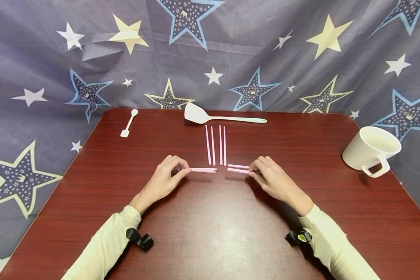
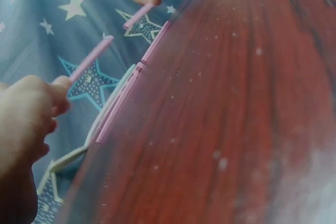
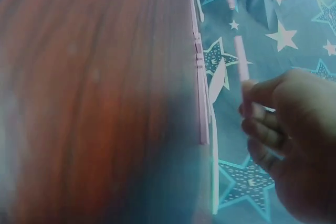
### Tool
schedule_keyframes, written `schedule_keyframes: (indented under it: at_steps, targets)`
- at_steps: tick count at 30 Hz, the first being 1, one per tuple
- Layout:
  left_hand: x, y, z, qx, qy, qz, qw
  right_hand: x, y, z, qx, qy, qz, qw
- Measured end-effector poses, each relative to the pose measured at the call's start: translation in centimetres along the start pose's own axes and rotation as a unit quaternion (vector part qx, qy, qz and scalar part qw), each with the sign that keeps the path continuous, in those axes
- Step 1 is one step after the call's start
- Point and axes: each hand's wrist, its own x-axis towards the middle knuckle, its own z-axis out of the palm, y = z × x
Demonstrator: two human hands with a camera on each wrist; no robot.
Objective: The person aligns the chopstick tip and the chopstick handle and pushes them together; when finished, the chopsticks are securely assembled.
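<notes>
My left hand [image 1: 168, 175] pinches the end of one thin pink stick [image 2: 92, 59], held above the tabletop and pointing inward. On the other side, my right hand [image 1: 271, 179] pinches a second pink stick [image 3: 241, 59], which points back toward the left one with a gap between their tips. Beneath each raised stick another lies crosswise on the table, partly overlapped in the head view. Several pink sticks [image 1: 212, 146] lie lengthwise in two side-by-side pairs just beyond the hands.
A white spatula [image 1: 196, 113] lies across the far side of the brown table [image 1: 231, 225]. At the far left is a small white double-ended scoop [image 1: 128, 123]. A white mug [image 1: 357, 149] stands at the right edge. Behind hangs a star-patterned cloth [image 1: 245, 54].
</notes>
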Motion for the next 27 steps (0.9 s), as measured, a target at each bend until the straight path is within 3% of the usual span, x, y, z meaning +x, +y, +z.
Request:
schedule_keyframes:
  at_steps: [6,14,20,27]
  targets:
    - [0.6,1.1,-0.7,-0.002,0.034,0.047,0.9983,0.2,-0.8,-0.7,-0.003,0.029,-0.03,0.9991]
    - [1.1,1.9,-0.8,-0.009,0.052,0.111,0.9924,0.5,-2.1,-1.5,0.0,0.058,-0.067,0.996]
    - [1.3,2.5,-0.9,-0.012,0.053,0.132,0.9898,0.8,-2.6,-1.8,0.007,0.069,-0.079,0.9944]
    - [1.4,2.8,-0.9,-0.015,0.058,0.133,0.9894,0.8,-2.8,-1.8,0.011,0.064,-0.08,0.9947]
